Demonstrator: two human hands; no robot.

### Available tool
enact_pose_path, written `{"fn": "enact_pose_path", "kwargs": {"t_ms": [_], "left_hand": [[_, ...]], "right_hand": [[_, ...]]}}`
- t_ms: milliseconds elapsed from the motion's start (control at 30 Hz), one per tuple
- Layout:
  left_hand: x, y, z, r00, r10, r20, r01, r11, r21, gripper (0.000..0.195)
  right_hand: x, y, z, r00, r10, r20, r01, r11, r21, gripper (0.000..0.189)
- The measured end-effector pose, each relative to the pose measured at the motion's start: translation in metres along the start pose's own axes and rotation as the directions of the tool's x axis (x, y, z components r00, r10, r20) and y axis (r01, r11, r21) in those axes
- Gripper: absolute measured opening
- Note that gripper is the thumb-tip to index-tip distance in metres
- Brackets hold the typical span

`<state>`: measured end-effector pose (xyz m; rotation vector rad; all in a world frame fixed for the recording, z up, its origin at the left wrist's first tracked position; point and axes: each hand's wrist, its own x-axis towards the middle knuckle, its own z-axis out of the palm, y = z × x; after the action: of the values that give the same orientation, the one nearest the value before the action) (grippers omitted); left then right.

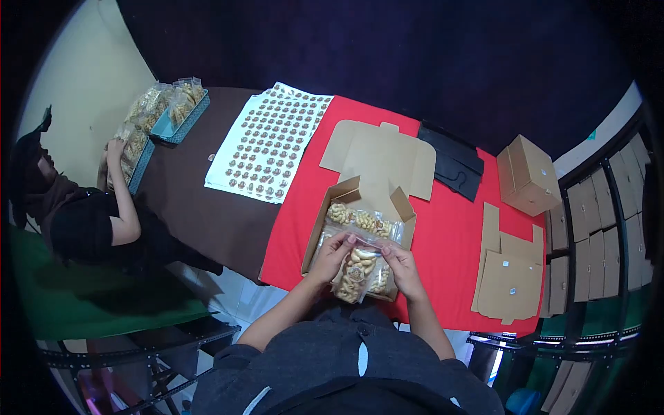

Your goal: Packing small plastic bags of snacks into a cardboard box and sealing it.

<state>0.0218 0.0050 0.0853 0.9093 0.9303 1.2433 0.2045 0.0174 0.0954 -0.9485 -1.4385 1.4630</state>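
Observation:
Both my hands hold one clear zip bag of cashew-like nuts (354,277) by its top edge. My left hand (332,257) pinches the left part of that edge, and my right hand (402,270) pinches the right part. A round sticker is on the bag's front. The bag hangs over the near side of an opened cardboard box (317,223), whose lid stands folded back on the far side. More clear bags of the nuts (363,220) lie inside the box; my hands and the held bag partly hide them.
Left of the red cloth (295,244) lie sticker sheets (264,140). A co-worker (83,218) touches bags by blue baskets (179,129). Rightward are a black folded item (451,161), flattened cardboard (511,285), a closed carton (529,174) and shelves of boxes (596,233).

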Motion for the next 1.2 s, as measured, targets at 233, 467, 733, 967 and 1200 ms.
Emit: {"fn": "enact_pose_path", "kwargs": {"t_ms": [233,467,733,967,1200], "left_hand": [[-0.008,0.012,0.001,0.966,0.251,-0.067,-0.208,0.903,0.375,0.037],[-0.024,0.032,0.029,0.894,0.412,0.178,-0.431,0.679,0.594,0.058],[-0.019,0.016,0.019,0.956,0.284,0.072,-0.284,0.838,0.466,0.017],[-0.024,0.008,0.014,0.98,0.12,0.161,-0.17,0.923,0.346,0.034],[-0.019,0.012,0.003,0.933,0.346,-0.099,-0.283,0.876,0.391,0.038]], "right_hand": [[-0.004,0.003,0.003,0.974,-0.136,-0.182,0.105,0.979,-0.172,0.035],[0.005,-0.015,0.023,0.853,-0.517,-0.068,0.459,0.807,-0.371,0.047],[0.008,-0.021,0.032,0.886,-0.24,-0.397,0.237,0.97,-0.058,0.039],[-0.001,0.004,-0.002,0.999,0.054,-0.002,-0.054,0.996,0.078,0.02],[0.002,-0.012,-0.002,0.951,0.115,-0.288,-0.066,0.982,0.175,0.031]]}}
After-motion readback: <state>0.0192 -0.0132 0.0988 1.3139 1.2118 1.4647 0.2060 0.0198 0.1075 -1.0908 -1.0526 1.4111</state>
